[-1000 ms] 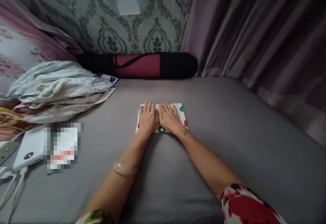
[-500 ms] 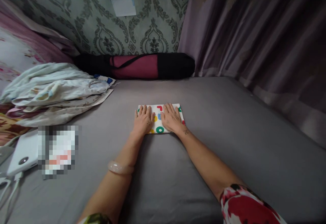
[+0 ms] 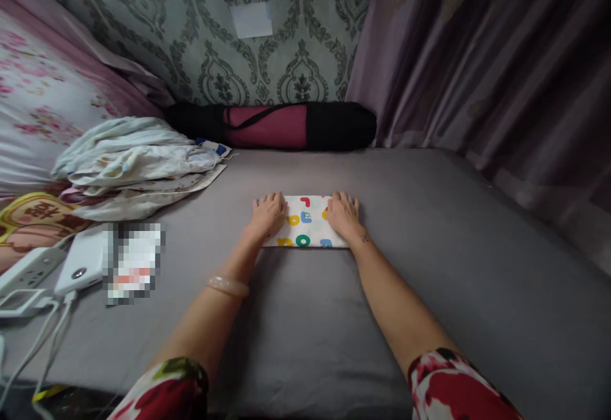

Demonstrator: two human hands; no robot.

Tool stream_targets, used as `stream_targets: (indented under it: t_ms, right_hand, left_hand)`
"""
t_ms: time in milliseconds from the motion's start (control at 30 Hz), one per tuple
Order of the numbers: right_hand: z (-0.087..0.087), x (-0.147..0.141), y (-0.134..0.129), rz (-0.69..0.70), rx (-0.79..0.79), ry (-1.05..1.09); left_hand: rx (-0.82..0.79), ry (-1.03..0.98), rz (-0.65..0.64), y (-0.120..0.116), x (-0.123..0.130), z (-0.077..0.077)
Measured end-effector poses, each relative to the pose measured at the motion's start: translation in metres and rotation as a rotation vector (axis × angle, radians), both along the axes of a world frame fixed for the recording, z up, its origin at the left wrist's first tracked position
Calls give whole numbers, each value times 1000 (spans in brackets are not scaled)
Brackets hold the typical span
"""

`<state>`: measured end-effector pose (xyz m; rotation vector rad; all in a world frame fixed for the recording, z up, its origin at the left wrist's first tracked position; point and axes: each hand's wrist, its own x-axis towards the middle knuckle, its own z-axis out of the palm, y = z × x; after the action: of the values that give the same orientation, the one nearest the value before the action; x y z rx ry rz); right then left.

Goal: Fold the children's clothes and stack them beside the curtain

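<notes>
A folded white cloth (image 3: pixel 312 232) printed with colourful letter-like shapes lies flat on the grey bed sheet (image 3: pixel 305 318). My left hand (image 3: pixel 268 215) is at its left end, fingers bent over the far corner and thumb on the cloth's top. At the right end, my right hand (image 3: pixel 344 217) is placed the same way, with fingers curled at the edge. The undersides of both hands and the fingertips are partly hidden. Between the hands, the printed middle of the cloth shows.
A pile of crumpled cloths (image 3: pixel 138 159) lies at the left. Closer in are a white power bank (image 3: pixel 86 261), a power strip (image 3: pixel 35 267), cables and a blurred packet (image 3: pixel 136 264). A long black-and-maroon bag (image 3: pixel 267 126) rests along the wall; a curtain (image 3: pixel 443 70) hangs right.
My hands have moved apart, from lying flat on the cloth to its two ends, fingers now more bent. More of the print shows. The view has shifted slightly left.
</notes>
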<state>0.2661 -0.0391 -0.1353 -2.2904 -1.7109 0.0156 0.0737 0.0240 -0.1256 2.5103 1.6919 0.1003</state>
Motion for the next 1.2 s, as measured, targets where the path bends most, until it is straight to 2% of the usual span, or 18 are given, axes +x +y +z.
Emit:
stream_targets:
  t_ms: [133,267,333,467,633,767,833,967,1100,1200]
  right_hand:
    - [3,8,2,0,-23,5]
    - [5,14,5,9,-66,67]
    - [6,17,6,9,-82,97]
    - [7,20,6,37,-64,145]
    - [9,21,7,81,-47,163]
    - [13,25,7,96,-51,200]
    - [17,28,5,124,-48,217]
    - [31,35,1,225,-25,220]
    - [53,45,-5,332,-41,230]
    - [72,55,-14,433,-64,327]
  left_hand:
    - [-140,125,-80,37,4,23]
    - [-388,218,-221,72,13,41]
    - [-467,267,-232,82,18,46]
    - [-507,314,-201,89,26,55]
    - [-538,315,-219,85,27,62]
    - [-456,272,-266,77,22,66]
    - [-370,242,-269,68,18,73]
    - [-193,171,-382,38,8,102]
    - [-187,24,-500,4,-1,134]
    - [-243,-90,-494,-12,-9,147]
